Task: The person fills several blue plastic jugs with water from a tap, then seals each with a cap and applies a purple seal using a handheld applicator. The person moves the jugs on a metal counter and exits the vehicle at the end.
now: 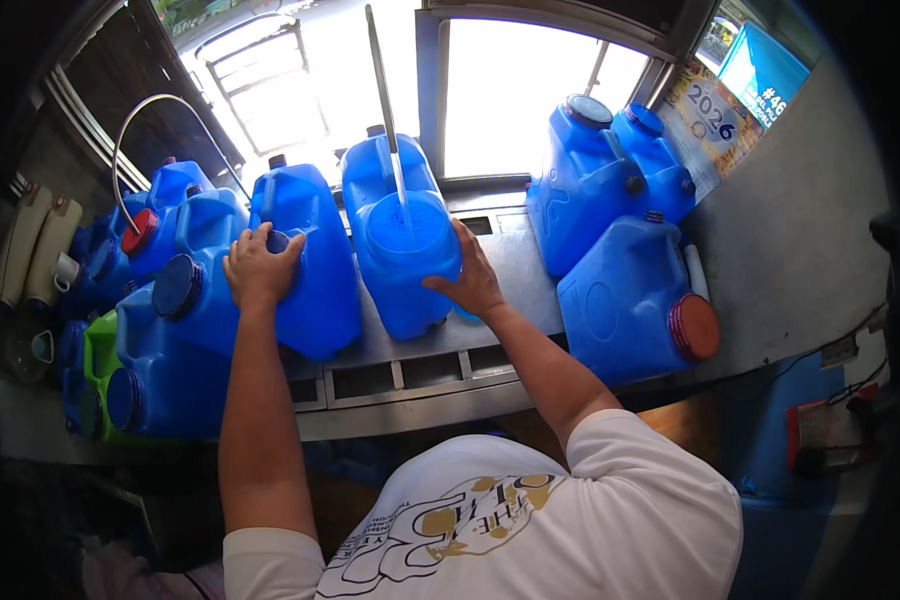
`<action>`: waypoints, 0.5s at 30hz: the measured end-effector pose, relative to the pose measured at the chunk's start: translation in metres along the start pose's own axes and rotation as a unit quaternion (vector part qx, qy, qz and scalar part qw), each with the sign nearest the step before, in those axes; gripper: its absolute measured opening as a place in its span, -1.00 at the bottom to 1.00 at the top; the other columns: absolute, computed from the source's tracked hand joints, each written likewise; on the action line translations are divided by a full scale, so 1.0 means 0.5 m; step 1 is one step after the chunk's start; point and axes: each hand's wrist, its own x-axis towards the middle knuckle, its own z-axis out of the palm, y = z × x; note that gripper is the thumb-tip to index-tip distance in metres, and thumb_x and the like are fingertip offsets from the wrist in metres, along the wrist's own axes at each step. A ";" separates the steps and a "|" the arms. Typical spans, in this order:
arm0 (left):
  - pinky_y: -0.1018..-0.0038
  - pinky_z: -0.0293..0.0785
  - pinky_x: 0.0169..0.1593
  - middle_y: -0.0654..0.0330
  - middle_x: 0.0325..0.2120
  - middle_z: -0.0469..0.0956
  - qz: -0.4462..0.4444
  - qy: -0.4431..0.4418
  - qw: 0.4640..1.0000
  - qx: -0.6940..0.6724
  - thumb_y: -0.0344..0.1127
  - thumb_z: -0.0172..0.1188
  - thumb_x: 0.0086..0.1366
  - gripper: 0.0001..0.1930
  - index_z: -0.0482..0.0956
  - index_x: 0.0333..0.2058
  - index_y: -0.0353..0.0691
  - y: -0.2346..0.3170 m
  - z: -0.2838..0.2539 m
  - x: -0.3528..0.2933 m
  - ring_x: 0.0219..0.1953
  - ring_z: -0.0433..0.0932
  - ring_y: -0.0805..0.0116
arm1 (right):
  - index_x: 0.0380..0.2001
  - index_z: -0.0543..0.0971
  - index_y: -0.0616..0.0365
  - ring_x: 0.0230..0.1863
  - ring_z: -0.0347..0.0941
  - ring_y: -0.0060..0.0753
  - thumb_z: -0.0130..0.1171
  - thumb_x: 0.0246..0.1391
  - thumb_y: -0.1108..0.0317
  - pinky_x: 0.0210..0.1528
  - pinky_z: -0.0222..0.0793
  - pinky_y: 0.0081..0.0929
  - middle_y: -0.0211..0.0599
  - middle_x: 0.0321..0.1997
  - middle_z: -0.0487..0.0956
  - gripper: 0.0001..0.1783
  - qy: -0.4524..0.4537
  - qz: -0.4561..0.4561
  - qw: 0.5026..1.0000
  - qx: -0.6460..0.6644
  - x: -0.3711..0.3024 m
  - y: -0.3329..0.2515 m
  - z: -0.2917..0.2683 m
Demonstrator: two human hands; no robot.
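Note:
Two blue plastic water jugs stand side by side on a steel counter. My left hand grips the top of the left jug, fingers curled over its cap. My right hand presses against the right side of the middle jug, whose wide round mouth faces me. A thin metal pipe comes down from above and sends water into that mouth.
Several more blue jugs are stacked at the left and at the right, some with red or blue caps. A green container sits low left. A curved metal tube arches at the back. Windows lie behind; wall sockets sit at right.

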 end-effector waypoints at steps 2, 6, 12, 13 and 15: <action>0.06 -0.03 0.44 0.05 0.25 0.39 0.003 -0.001 1.000 0.003 0.41 0.10 0.15 -0.21 0.48 0.21 0.02 0.000 0.001 0.001 0.36 0.25 0.11 | 0.43 -0.04 -0.01 0.43 0.09 0.24 0.50 -0.19 -0.18 0.42 0.11 0.03 0.14 0.42 0.15 0.27 0.003 0.002 1.000 -0.001 -0.001 0.002 0.002; 0.07 -0.02 0.44 0.06 0.25 0.38 0.005 -0.001 1.000 0.001 0.41 0.10 0.15 -0.22 0.48 0.21 0.02 -0.007 0.008 0.004 0.36 0.25 0.11 | 0.44 -0.05 -0.03 0.44 0.08 0.24 0.50 -0.19 -0.18 0.42 0.11 0.04 0.15 0.42 0.15 0.27 0.001 0.012 1.000 0.009 -0.002 -0.001 0.004; 0.05 -0.03 0.43 0.02 0.28 0.34 -0.004 0.000 1.000 -0.002 0.49 0.05 0.15 -0.13 0.44 0.25 -0.04 -0.005 0.012 0.024 0.38 0.20 0.08 | 0.45 -0.05 -0.05 0.44 0.07 0.26 0.49 -0.19 -0.20 0.42 0.09 0.06 0.15 0.43 0.13 0.28 0.000 0.024 1.000 0.012 0.014 0.002 0.000; 0.04 -0.03 0.43 0.00 0.29 0.32 -0.018 0.007 1.000 0.012 0.53 0.03 0.13 -0.09 0.42 0.26 -0.05 -0.003 0.015 0.024 0.39 0.19 0.06 | 0.45 -0.05 -0.04 0.44 0.07 0.26 0.49 -0.19 -0.21 0.42 0.09 0.06 0.14 0.44 0.13 0.28 -0.002 0.024 1.000 0.016 0.013 0.005 0.000; 0.03 -0.03 0.43 -0.04 0.32 0.28 -0.046 0.020 0.998 0.042 0.59 0.00 0.10 -0.01 0.39 0.28 -0.07 0.003 0.019 0.028 0.41 0.15 0.03 | 0.45 -0.04 -0.04 0.44 0.06 0.26 0.48 -0.19 -0.21 0.42 0.09 0.06 0.13 0.44 0.12 0.27 -0.005 0.024 0.999 0.023 0.014 0.011 0.001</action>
